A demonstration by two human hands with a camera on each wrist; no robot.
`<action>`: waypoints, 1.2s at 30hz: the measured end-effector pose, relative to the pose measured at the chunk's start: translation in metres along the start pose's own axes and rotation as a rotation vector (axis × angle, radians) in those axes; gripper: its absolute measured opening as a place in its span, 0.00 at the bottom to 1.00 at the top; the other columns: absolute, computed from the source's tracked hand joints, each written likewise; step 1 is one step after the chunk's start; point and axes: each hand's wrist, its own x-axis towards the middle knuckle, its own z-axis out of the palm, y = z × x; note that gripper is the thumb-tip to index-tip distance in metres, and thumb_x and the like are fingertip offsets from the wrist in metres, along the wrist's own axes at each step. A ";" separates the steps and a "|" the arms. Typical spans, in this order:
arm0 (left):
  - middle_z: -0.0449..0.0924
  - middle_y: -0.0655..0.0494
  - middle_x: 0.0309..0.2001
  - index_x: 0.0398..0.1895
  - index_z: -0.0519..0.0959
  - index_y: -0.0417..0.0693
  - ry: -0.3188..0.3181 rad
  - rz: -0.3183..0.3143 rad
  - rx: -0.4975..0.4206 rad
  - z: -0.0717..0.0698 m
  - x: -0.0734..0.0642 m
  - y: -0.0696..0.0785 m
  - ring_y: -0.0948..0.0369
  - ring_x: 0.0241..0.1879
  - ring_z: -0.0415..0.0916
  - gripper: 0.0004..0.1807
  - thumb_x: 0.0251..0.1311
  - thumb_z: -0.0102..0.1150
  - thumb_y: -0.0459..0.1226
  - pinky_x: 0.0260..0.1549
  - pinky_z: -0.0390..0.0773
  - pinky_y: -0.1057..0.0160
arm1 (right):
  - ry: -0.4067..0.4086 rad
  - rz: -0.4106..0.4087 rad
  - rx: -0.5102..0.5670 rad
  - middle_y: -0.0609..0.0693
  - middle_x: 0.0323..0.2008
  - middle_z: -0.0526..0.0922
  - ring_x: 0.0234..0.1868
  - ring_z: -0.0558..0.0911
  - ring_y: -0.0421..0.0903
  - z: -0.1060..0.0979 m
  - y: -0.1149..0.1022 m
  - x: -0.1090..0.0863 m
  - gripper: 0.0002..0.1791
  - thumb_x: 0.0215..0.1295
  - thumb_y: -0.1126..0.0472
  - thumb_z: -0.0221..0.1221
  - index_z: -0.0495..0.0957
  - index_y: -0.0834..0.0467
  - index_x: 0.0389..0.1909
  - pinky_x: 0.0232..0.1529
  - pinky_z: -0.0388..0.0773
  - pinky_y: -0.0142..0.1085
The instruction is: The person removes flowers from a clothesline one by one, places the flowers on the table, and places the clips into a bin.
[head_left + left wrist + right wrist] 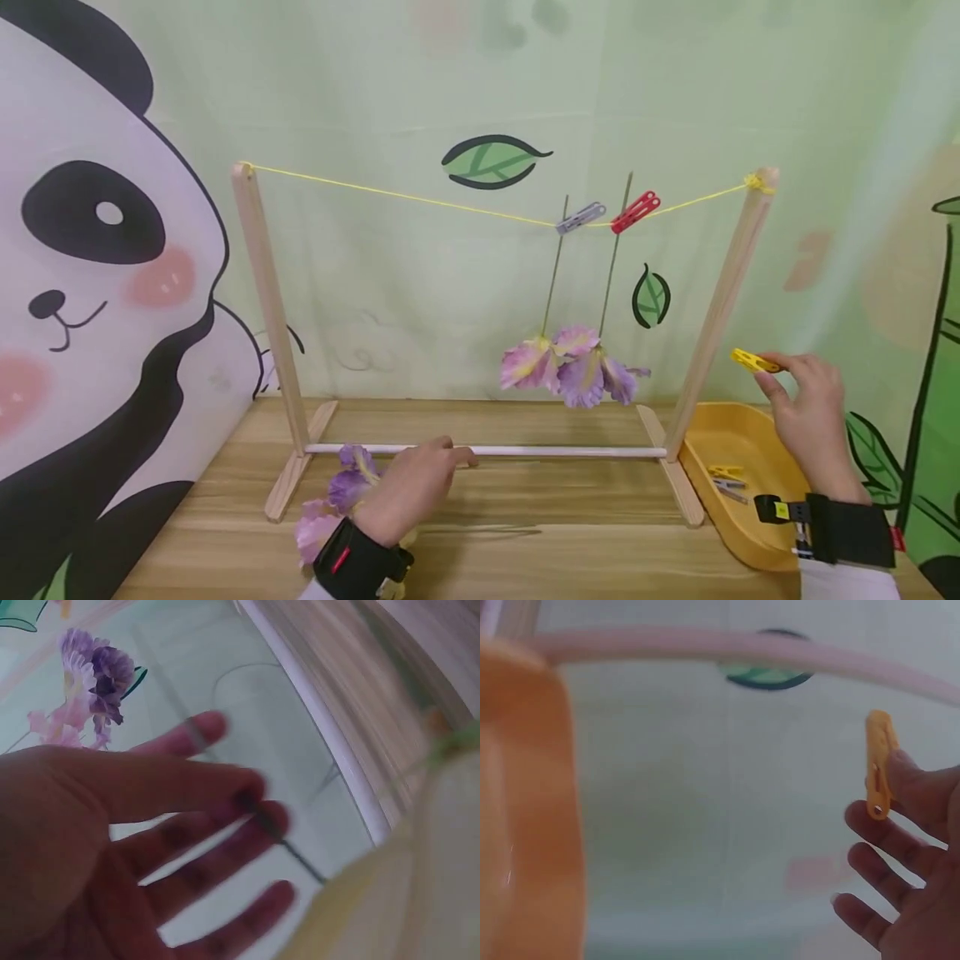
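My left hand (416,492) is low over the table, beside a purple flower (352,483) and a pink one (317,533). In the left wrist view its thumb and fingers pinch a thin dark green stem (301,860), with a blurred pale yellow petal (390,900) close to the camera. A yellow clothespin (752,361) is pinched between the thumb and index finger of my right hand (813,421), raised above the tray. From the yellow string (397,193) hang two artificial flowers, pink (528,364) and purple (581,383), clipped by a grey-lavender clothespin (581,218) and a red clothespin (635,212).
Two wooden posts, left (272,308) and right (720,317), carry the string, with a white rod (570,452) joining their feet. An orange-yellow tray (738,414) at the right contains several clothespins (727,483). Thin stems (498,531) lie on the wooden table (585,558).
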 end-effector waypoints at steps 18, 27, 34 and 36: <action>0.83 0.48 0.37 0.38 0.83 0.51 -0.238 -0.077 -0.050 0.014 -0.011 0.005 0.50 0.35 0.80 0.24 0.41 0.55 0.17 0.27 0.79 0.55 | -0.690 0.129 -0.192 0.65 0.33 0.78 0.33 0.74 0.57 0.008 0.060 -0.017 0.14 0.60 0.68 0.62 0.78 0.76 0.41 0.33 0.75 0.50; 0.76 0.57 0.30 0.43 0.81 0.52 -0.058 -0.030 -0.059 0.000 -0.003 0.006 0.63 0.22 0.69 0.14 0.57 0.60 0.28 0.18 0.69 0.66 | -0.885 0.222 -0.114 0.62 0.34 0.79 0.33 0.73 0.53 0.007 0.064 -0.024 0.11 0.58 0.69 0.63 0.77 0.74 0.38 0.35 0.76 0.47; 0.72 0.63 0.30 0.48 0.79 0.59 -0.013 -0.022 -0.092 -0.013 0.000 0.013 0.66 0.19 0.61 0.15 0.64 0.55 0.31 0.18 0.61 0.68 | -1.002 0.238 -0.118 0.61 0.36 0.79 0.37 0.75 0.54 0.006 0.063 -0.025 0.10 0.60 0.66 0.61 0.78 0.70 0.39 0.38 0.75 0.51; 0.72 0.64 0.30 0.48 0.79 0.59 -0.005 -0.016 -0.100 -0.014 0.001 0.014 0.66 0.19 0.61 0.14 0.65 0.55 0.31 0.19 0.61 0.67 | -1.019 0.251 -0.106 0.61 0.36 0.79 0.37 0.75 0.54 0.007 0.063 -0.026 0.09 0.59 0.67 0.61 0.78 0.69 0.38 0.38 0.75 0.51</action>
